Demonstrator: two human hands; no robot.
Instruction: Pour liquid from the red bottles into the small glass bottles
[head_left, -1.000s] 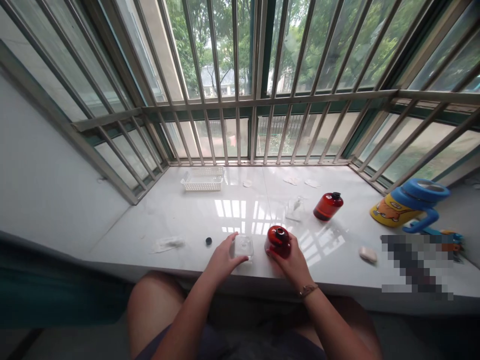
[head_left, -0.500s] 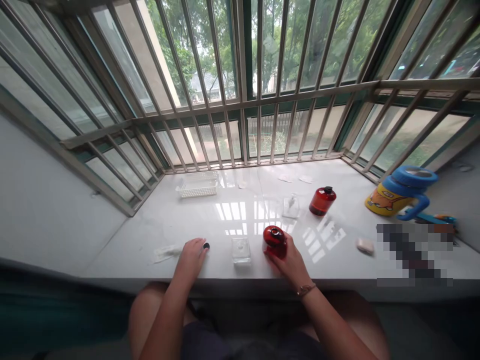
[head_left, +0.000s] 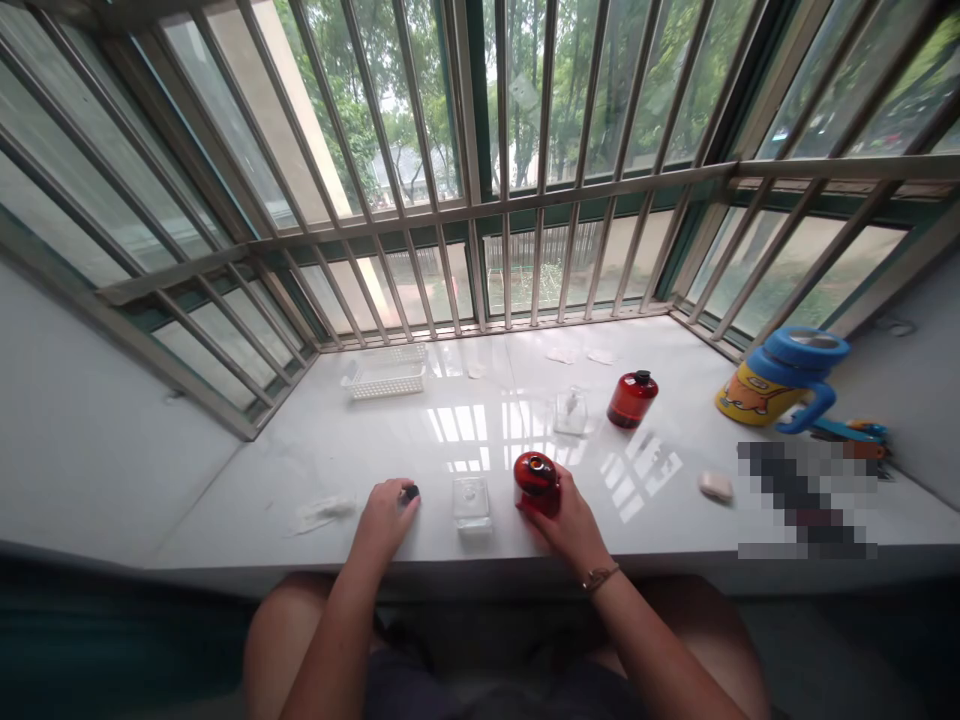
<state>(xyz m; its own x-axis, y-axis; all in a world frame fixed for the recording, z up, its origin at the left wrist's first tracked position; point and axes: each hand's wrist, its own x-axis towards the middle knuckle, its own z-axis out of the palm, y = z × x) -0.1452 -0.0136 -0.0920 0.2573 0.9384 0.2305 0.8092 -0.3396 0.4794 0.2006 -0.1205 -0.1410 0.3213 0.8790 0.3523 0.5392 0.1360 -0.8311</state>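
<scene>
My right hand (head_left: 562,515) is closed around a red translucent bottle (head_left: 535,472), which stands upright near the counter's front edge with its neck uncapped. Between the fingertips of my left hand (head_left: 386,515) is a small black cap (head_left: 409,493), held just above or on the white surface; which of the two I cannot tell. A clear, square glass container (head_left: 472,505) sits between my hands, touched by neither. Farther back, another red bottle (head_left: 632,400) wears its black cap. To its left lies a clear glass piece (head_left: 571,412), probably a lid with a knob.
A white plastic basket (head_left: 386,383) stands at the back left. Crumpled clear film (head_left: 322,513) lies left of my left hand. Toward the right are a pinkish eraser-like block (head_left: 715,487), a blue and yellow mug (head_left: 776,375) and a blurred-out patch. Metal bars (head_left: 480,210) line the window behind.
The whole view has shifted slightly as my head moved. The black cap shows more upright between my left fingers. My right hand keeps its grip on the red bottle.
</scene>
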